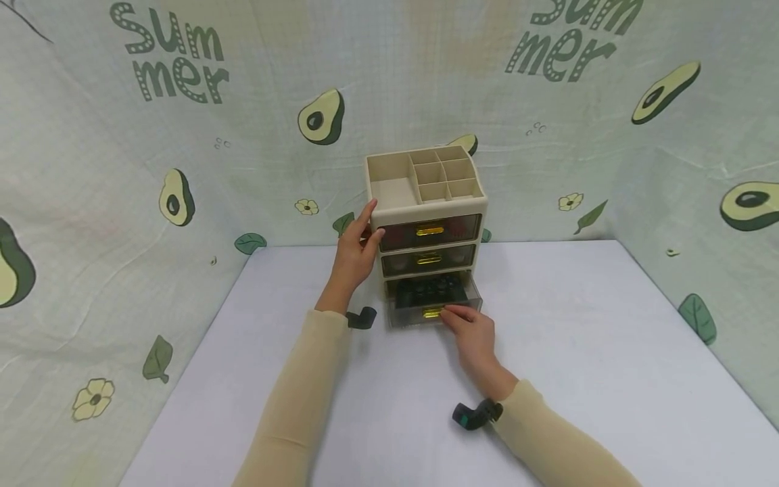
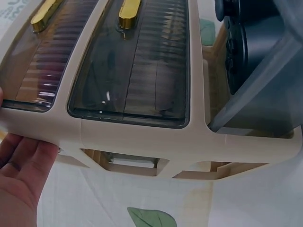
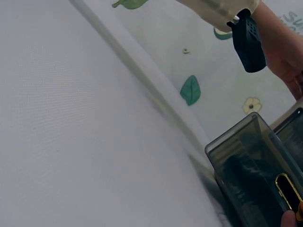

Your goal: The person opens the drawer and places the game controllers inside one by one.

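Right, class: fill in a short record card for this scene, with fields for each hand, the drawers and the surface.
left hand: rests on the left side of the drawer organizer
right hand: fingers at the gold handle of the bottom drawer
bottom drawer: pulled partly out, a dark object inside
upper two drawers: pushed in
surface: white table

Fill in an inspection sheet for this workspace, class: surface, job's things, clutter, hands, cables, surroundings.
Surface: pale tabletop.
Job's things: beige drawer organizer; bottom drawer pulled partly out, dark object inside; upper two drawers closed.
Clutter: nothing seen.
Hands: left hand rests on the organizer's left side; right hand is at the bottom drawer's gold handle.
Cables: nothing seen.
Surroundings: avocado-print cloth backdrop.
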The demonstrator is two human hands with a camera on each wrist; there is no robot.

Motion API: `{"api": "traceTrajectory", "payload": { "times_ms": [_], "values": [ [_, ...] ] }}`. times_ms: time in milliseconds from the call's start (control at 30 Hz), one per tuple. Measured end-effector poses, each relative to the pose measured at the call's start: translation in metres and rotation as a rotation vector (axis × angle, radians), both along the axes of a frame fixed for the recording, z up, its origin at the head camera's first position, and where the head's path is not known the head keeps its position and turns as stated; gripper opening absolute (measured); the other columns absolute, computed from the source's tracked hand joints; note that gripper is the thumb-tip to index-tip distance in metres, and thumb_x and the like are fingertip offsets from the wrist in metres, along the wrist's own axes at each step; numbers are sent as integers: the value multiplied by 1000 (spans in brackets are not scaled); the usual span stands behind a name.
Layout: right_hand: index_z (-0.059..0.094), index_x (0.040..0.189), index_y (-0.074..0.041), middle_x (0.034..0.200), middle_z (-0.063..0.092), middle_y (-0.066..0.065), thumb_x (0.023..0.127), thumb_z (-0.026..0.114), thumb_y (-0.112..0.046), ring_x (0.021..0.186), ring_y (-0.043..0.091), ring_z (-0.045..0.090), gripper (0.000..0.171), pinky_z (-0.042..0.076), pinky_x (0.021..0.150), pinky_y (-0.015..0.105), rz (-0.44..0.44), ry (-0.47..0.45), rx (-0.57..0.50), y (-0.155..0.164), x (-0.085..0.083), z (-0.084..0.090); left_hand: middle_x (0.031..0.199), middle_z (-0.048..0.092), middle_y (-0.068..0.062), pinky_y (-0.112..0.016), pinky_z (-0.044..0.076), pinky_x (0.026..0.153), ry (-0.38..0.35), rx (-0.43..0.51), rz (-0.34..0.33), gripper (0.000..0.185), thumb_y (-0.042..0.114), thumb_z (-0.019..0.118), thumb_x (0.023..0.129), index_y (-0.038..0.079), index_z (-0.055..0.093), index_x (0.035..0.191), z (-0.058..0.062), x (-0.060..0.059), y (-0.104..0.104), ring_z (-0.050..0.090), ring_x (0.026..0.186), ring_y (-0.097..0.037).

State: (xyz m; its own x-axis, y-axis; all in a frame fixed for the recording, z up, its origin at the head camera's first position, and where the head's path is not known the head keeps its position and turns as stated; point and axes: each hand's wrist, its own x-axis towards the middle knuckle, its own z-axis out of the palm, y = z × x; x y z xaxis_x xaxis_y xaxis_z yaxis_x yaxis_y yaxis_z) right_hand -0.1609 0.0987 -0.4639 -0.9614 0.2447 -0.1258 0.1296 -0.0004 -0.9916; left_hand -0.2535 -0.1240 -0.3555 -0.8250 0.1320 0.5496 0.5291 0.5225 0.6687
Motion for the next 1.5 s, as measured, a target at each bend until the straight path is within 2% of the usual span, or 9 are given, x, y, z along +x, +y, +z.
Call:
{"api": "traceTrajectory", "payload": {
  "times_ms": [133,367,533,833,1033,1333,1500],
  "values": [
    [70,110,0,109,65,14,88,70,-9,88,7,66,24,55,80,20,-1,6,-24,-2,-3,1,109,58,-15,-40,55,81,22,-19,3,58,29,55,99,33,31,152,0,0,-1,60,99,-24],
    [70,111,-3,110,66,14,90,69,-13,91,12,65,23,55,85,27,3,9,22,-4,-11,0,106,58,-16,-40,54,81,83,-56,9,56,27,54,100,27,33,152,0,0,-1,59,95,-26],
    [72,109,-6,108,68,12,90,70,-17,92,14,65,23,55,82,24,0,23,57,-4,-17,-2,106,59,-16,-40,52,83,124,-83,15,55,25,53,100,22,34,152,0,-1,1,58,94,-26],
    [73,107,-9,105,71,10,89,70,-23,94,17,64,22,53,77,22,-7,57,114,-8,-26,-5,108,59,-18,-40,51,85,156,-94,32,55,22,52,101,18,33,152,1,0,0,58,96,-27],
    [73,106,-11,105,70,9,89,70,-25,96,19,64,22,53,81,27,-1,71,123,-9,-34,-4,109,59,-19,-40,52,85,154,-75,26,56,21,52,101,17,32,153,2,0,-1,59,96,-28],
    [72,107,-12,106,71,8,90,69,-25,98,20,64,22,53,87,34,-1,77,137,-9,-45,-6,115,56,-19,-39,54,86,79,-46,40,59,21,52,101,24,27,154,-2,0,1,60,103,-27],
    [72,109,-11,108,70,8,91,68,-25,100,20,65,23,53,90,37,8,86,141,-10,-49,-6,115,55,-19,-39,54,86,68,-34,49,59,20,52,101,26,26,154,-3,1,2,60,104,-27]
  ]
}}
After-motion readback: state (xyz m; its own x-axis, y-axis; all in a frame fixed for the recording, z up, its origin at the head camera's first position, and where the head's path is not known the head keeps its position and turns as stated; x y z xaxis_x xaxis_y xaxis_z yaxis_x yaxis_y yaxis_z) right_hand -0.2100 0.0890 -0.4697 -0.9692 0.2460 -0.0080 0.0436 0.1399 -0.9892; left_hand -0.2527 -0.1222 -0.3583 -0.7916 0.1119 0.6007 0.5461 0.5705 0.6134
